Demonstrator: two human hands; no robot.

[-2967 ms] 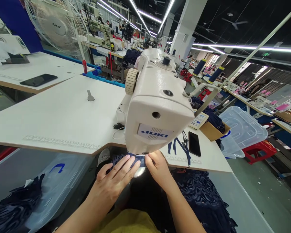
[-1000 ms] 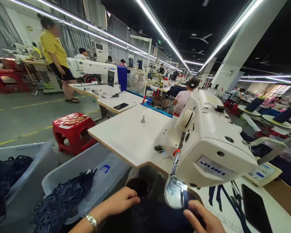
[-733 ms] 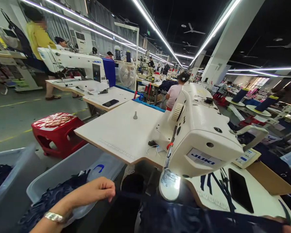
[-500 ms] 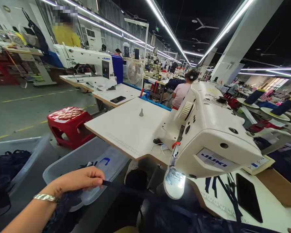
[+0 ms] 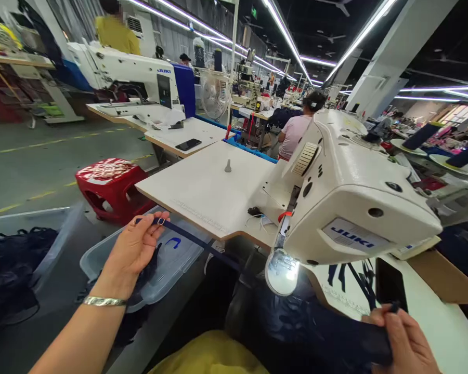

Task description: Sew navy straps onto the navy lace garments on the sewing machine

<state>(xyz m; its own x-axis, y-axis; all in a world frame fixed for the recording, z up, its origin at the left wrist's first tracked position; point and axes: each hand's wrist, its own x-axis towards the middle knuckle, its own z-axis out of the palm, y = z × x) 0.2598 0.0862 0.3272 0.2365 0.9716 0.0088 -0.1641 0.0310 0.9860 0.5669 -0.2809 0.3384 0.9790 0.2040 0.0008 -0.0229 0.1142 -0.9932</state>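
One narrow navy fabric strap (image 5: 203, 241) slants down from the left hand (image 5: 140, 241), its thumb and fingers pinched near a small rectangular slider (image 5: 161, 222). Right hand (image 5: 403, 332): closed on the end of a broad dark-navy fabric piece (image 5: 320, 322), which hangs before the off-white JUKI sewing machine (image 5: 359, 176). Loose navy strips (image 5: 362, 285) lie beside a black phone (image 5: 391, 280) on the white bench (image 5: 191, 182).

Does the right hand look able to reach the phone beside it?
Probably yes: the phone lies just beyond the right hand, with nothing visible between, though that hand holds navy fabric it may have to release.
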